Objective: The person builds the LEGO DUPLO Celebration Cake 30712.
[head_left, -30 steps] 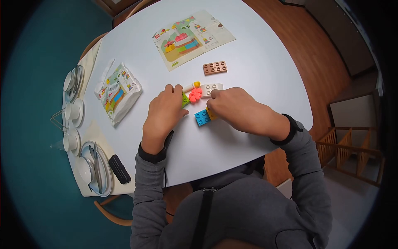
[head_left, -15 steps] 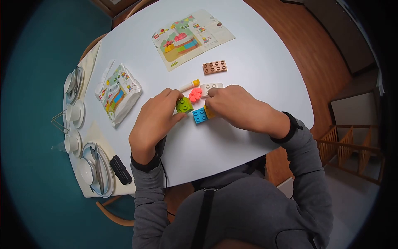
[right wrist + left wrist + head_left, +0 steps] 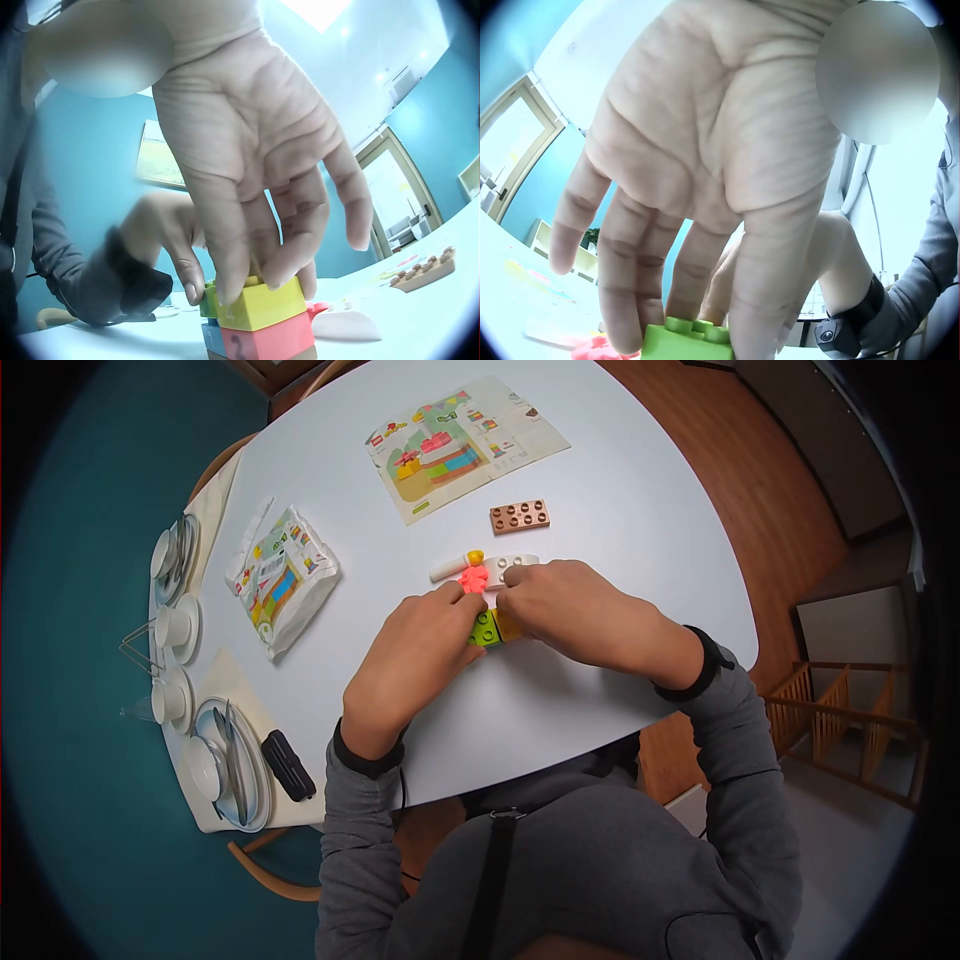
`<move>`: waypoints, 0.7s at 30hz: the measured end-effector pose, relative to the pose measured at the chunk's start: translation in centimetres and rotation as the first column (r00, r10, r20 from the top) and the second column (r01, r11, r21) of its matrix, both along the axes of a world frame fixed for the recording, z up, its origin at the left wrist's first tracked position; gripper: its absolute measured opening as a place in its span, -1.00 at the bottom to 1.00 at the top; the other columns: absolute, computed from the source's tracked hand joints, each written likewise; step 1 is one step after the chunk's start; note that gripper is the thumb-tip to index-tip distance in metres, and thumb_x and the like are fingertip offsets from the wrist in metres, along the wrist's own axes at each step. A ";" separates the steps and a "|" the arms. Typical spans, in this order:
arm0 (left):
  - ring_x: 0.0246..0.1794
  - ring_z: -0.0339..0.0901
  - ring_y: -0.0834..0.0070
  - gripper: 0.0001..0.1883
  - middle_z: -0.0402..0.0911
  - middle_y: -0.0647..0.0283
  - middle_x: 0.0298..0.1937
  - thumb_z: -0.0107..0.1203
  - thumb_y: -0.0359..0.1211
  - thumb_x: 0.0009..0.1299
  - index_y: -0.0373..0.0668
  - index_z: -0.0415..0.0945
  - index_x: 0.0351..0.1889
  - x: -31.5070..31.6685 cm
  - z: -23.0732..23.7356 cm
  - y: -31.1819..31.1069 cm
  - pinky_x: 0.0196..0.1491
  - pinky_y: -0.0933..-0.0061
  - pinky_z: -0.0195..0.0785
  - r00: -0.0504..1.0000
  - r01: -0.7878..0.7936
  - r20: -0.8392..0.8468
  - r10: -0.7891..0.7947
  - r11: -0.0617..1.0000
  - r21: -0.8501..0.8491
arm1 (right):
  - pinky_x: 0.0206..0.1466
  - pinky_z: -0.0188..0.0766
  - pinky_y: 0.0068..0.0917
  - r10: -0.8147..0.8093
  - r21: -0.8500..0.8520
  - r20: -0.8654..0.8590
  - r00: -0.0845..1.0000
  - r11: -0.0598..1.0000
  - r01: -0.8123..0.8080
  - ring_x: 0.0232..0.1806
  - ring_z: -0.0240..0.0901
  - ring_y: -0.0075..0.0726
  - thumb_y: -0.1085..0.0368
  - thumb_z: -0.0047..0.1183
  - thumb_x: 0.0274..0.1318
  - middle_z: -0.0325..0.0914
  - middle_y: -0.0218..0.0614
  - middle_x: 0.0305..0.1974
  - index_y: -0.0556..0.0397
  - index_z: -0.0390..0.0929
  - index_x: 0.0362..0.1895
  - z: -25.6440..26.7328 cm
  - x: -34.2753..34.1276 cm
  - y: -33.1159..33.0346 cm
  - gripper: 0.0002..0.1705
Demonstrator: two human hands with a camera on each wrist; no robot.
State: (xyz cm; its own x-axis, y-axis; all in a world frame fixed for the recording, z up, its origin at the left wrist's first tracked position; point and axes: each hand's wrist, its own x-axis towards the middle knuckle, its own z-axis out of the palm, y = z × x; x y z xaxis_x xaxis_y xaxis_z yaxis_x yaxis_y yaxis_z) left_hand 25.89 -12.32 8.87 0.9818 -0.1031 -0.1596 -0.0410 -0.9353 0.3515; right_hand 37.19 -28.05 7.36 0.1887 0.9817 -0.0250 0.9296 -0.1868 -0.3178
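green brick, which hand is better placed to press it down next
Left, I'd judge: the left hand pinches the green brick above the blue brick, while the right hand holds the yellow brick beside it and could probably steady that side.

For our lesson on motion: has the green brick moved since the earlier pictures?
Yes. Against the brown brick, the green brick has moved right, toward the right hand.
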 end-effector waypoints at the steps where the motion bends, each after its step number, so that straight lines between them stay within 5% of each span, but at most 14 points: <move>1: -0.16 0.47 0.10 -0.59 0.49 0.10 -0.20 0.29 -0.41 0.09 -0.23 0.46 -0.09 0.0 -0.1 0.0 -0.10 0.20 0.34 1.000 0.001 -0.002 -0.001 1.000 0.000 | -0.24 0.48 -0.23 -0.002 -0.013 -0.007 1.000 1.000 0.002 -0.27 0.53 -0.03 0.43 0.02 -0.03 0.51 -0.12 -0.28 0.18 0.52 -0.25 0.0 0.0 0.0 -0.81; 13: -0.15 0.49 0.12 -0.58 0.51 0.12 -0.23 0.34 -0.43 0.02 -0.20 0.49 -0.13 0.2 -0.5 -0.6 -0.11 0.21 0.35 0.998 -0.069 0.010 0.069 0.998 0.004 | -0.24 0.47 -0.24 0.007 -0.032 -0.011 1.000 0.999 -0.008 -0.27 0.53 -0.03 0.39 0.06 -0.03 0.51 -0.11 -0.29 0.20 0.54 -0.30 0.3 -0.1 0.0 -0.82; 17: -0.15 0.53 0.15 -0.60 0.54 0.10 -0.23 0.35 -0.44 -0.01 -0.25 0.52 -0.18 0.6 -1.2 0.4 -0.12 0.23 0.37 0.996 -0.087 0.003 0.088 0.989 -0.119 | -0.23 0.46 -0.25 0.071 -0.032 0.067 0.995 0.997 -0.069 -0.26 0.53 -0.05 0.34 0.09 0.00 0.54 -0.12 -0.28 0.17 0.57 -0.33 0.7 1.1 0.1 -0.83; 19: -0.15 0.54 0.16 -0.60 0.55 0.10 -0.23 0.36 -0.44 -0.02 -0.26 0.53 -0.19 0.5 -1.0 0.4 -0.12 0.24 0.38 0.997 -0.079 0.013 0.082 0.984 -0.162 | -0.21 0.44 -0.26 -0.031 -0.199 -0.065 0.997 0.980 0.018 -0.26 0.53 -0.07 0.27 0.11 0.04 0.57 -0.15 -0.27 0.14 0.59 -0.35 2.4 2.2 0.3 -0.82; 21: -0.14 0.53 0.16 -0.59 0.55 0.11 -0.22 0.36 -0.42 -0.01 -0.26 0.52 -0.18 0.5 -0.6 0.0 -0.11 0.24 0.37 0.994 -0.105 -0.012 0.105 0.991 -0.084 | -0.20 0.43 -0.26 -0.088 -0.152 -0.014 0.996 0.985 0.085 -0.26 0.53 -0.08 0.26 0.11 0.05 0.58 -0.16 -0.28 0.14 0.59 -0.35 1.9 3.6 0.4 -0.81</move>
